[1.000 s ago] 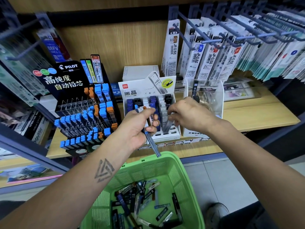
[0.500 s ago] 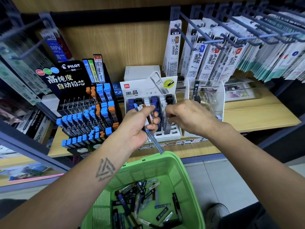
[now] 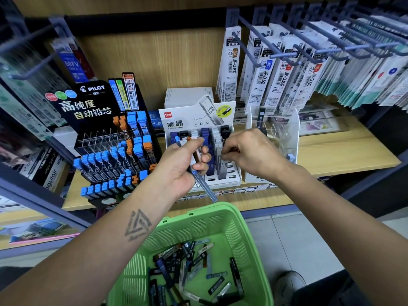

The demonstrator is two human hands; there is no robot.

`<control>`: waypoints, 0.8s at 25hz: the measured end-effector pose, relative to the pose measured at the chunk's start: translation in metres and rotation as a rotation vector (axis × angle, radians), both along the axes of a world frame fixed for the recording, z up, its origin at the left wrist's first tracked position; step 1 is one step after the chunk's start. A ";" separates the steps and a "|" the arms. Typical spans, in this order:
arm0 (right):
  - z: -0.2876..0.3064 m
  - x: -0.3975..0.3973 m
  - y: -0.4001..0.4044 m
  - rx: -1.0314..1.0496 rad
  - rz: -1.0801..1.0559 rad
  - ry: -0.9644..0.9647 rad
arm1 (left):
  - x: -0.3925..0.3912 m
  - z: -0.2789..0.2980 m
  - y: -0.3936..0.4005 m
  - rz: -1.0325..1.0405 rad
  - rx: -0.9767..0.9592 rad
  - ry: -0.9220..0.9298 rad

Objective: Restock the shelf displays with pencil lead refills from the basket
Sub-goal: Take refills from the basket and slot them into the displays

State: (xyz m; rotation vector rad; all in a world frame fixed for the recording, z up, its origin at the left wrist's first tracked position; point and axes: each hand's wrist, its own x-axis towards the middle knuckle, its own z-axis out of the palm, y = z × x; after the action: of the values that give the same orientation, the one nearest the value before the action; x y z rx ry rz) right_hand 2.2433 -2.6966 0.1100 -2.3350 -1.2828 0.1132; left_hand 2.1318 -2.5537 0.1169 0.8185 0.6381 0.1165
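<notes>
My left hand grips a small bunch of pencil lead refill tubes in front of the white display box on the shelf; one clear tube sticks out below the fist. My right hand hovers over the right side of that box, fingers curled, pinching at a grey refill standing in its slots. Below, the green basket holds several loose refills. The black tiered display with blue and orange capped refills stands to the left.
A clear acrylic stand, mostly bare, sits right of the white box. Pen refill packs hang on metal hooks at the upper right. The wooden shelf runs right. A shoe shows on the tiled floor.
My right hand has drawn left and slightly down, from beside the acrylic stand to the refills in the white box. My left hand keeps its bunch in nearly the same spot.
</notes>
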 end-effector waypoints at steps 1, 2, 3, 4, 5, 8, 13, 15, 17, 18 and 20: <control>0.001 0.001 0.000 -0.011 0.030 0.010 | 0.000 0.000 0.000 0.001 0.004 0.000; 0.002 0.000 0.000 -0.027 0.072 0.005 | 0.000 0.000 0.000 0.000 0.008 0.001; 0.001 -0.001 0.000 -0.058 0.105 -0.022 | 0.000 0.000 0.000 -0.002 0.010 0.002; 0.000 -0.003 0.000 -0.097 0.118 -0.064 | 0.000 -0.001 0.000 -0.005 0.009 0.002; -0.001 -0.006 0.000 -0.127 0.114 -0.105 | 0.000 -0.001 0.000 -0.004 0.008 0.001; 0.004 -0.012 0.000 -0.180 0.086 -0.217 | -0.001 -0.001 0.000 0.007 0.006 -0.009; 0.018 -0.030 0.007 0.138 0.004 0.769 | 0.001 0.001 0.003 0.090 0.046 -0.036; 0.015 -0.037 0.007 0.071 0.068 0.930 | 0.001 0.001 0.004 0.125 0.041 -0.047; 0.011 -0.035 0.008 0.043 0.113 0.942 | 0.000 0.002 0.004 0.142 0.035 -0.060; 0.012 -0.030 0.007 0.025 0.132 0.957 | 0.000 0.002 0.005 0.150 0.030 -0.066; 0.020 -0.020 -0.002 -0.037 0.206 1.003 | -0.001 0.002 0.007 0.169 0.002 -0.076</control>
State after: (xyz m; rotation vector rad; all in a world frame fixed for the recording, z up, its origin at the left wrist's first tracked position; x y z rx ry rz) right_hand 2.2231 -2.6987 0.1301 -1.7126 -0.9509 1.1979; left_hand 2.1305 -2.5466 0.1191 0.7577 0.6348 0.3005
